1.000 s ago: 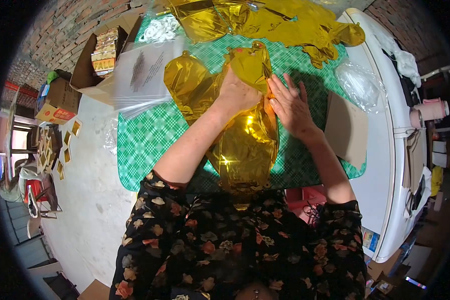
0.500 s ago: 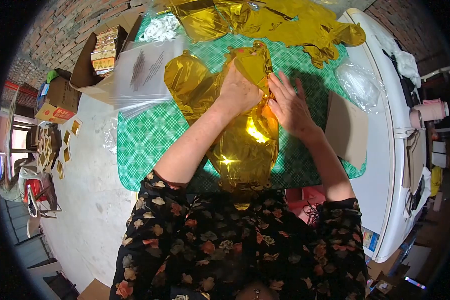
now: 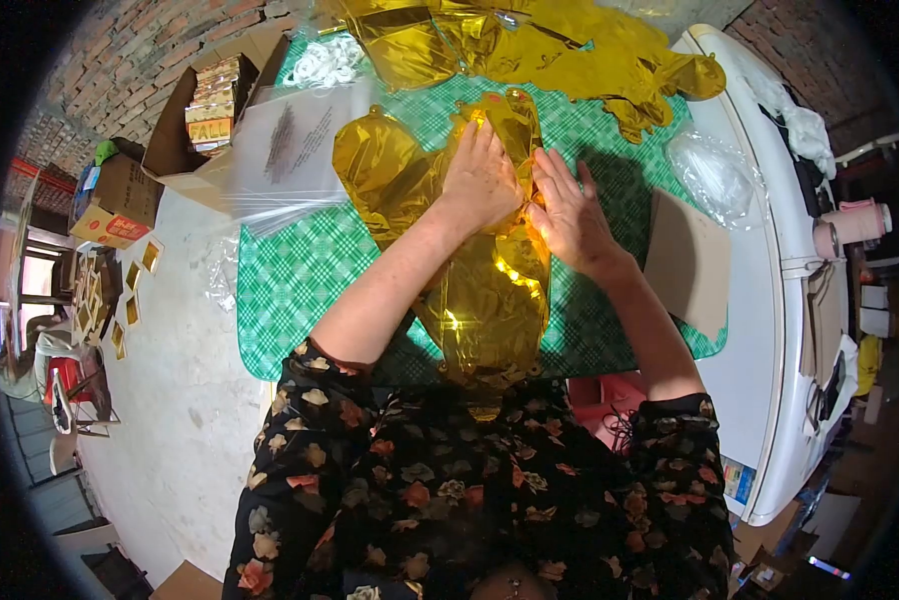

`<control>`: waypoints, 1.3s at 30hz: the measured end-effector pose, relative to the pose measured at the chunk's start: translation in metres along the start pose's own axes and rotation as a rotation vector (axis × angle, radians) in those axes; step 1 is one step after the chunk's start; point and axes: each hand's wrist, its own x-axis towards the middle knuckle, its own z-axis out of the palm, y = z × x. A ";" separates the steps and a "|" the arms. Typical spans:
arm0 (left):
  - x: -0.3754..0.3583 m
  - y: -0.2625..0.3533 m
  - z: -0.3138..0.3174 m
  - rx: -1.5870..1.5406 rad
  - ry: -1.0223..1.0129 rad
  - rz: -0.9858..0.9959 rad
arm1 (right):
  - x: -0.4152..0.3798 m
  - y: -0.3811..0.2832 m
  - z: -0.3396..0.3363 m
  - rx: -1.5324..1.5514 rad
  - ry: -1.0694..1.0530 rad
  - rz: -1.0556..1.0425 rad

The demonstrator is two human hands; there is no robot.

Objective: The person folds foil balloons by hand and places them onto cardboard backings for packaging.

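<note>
A deflated gold foil balloon [image 3: 495,320] lies on the green checked tablecloth [image 3: 300,280], its near end reaching the table's front edge. My left hand [image 3: 482,185] rests flat on its upper part, fingers stretched out and pointing away from me. Against the balloon's right edge is my right hand [image 3: 572,218], fingers extended and slightly apart, the thumb near the left hand. Both hands are open. A rounded lobe of the balloon spreads out left of my left hand.
More gold foil balloons [image 3: 570,60] lie across the far side. Clear plastic sleeves [image 3: 290,150], an open carton [image 3: 175,165] and white cord [image 3: 327,62] sit at the left. To the right are a cardboard sheet [image 3: 688,262], a clear plastic bag [image 3: 715,175] and a white fridge-like appliance [image 3: 740,350].
My left hand's fingers have gone from curled on the foil to stretched flat over it. The right hand has shifted slightly left, and the foil between the hands lies flatter.
</note>
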 end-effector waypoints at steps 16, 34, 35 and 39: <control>0.004 -0.019 -0.057 -0.621 0.178 -0.428 | -0.002 0.000 0.002 -0.004 0.010 0.006; -0.013 -0.017 -0.064 0.123 0.051 -0.329 | -0.002 -0.002 0.001 -0.027 0.020 0.002; -0.011 -0.017 -0.064 0.113 0.079 -0.308 | -0.002 -0.003 0.000 -0.031 0.021 0.003; 0.004 -0.009 -0.062 -0.015 0.305 -0.078 | -0.001 -0.003 0.001 -0.042 0.015 0.011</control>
